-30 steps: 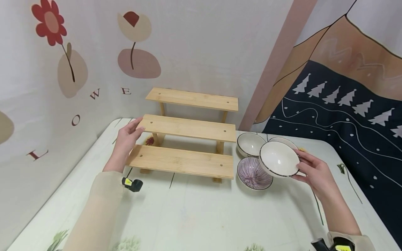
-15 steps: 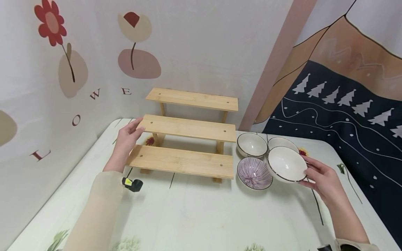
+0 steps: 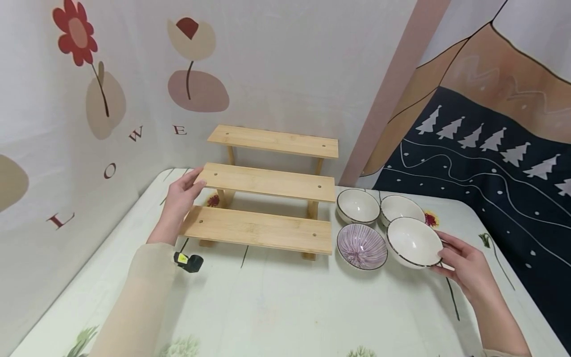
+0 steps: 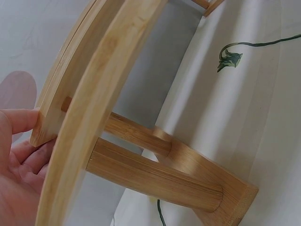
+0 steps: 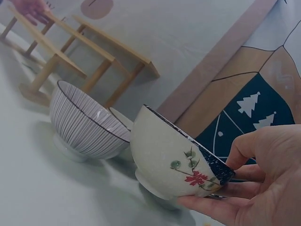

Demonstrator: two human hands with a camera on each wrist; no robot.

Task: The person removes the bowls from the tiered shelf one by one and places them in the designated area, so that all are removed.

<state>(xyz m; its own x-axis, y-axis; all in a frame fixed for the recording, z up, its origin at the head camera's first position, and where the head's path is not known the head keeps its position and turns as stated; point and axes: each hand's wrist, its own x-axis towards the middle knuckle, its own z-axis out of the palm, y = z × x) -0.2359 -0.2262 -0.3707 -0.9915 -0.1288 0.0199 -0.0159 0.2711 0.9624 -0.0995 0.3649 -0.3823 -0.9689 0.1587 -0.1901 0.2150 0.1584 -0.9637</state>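
Note:
My right hand (image 3: pixel 468 270) grips the right rim of a white bowl (image 3: pixel 414 241) with a dark edge. In the right wrist view, red flowers decorate the outside of this floral bowl (image 5: pixel 171 160), which tilts slightly just over the tabletop; whether its foot touches is unclear. To its left sits a purple-striped bowl (image 3: pixel 362 246). Behind are two more white bowls, one at the left (image 3: pixel 358 206) and one at the right (image 3: pixel 401 208). My left hand (image 3: pixel 178 203) pinches the left end of the middle board of a three-step wooden shelf (image 3: pixel 267 182), thumb above and fingers beneath.
A pale printed cloth covers the table (image 3: pixel 276 302). Behind the shelf hangs a light curtain (image 3: pixel 285 64) with flower prints, and at the right a dark tree-patterned cloth (image 3: pixel 504 178). The shelf's right end stands close to the bowls.
My right hand has carried the floral bowl right, toward me and lower, uncovering more of the white bowl behind it. The left hand and the shelf have stayed in place.

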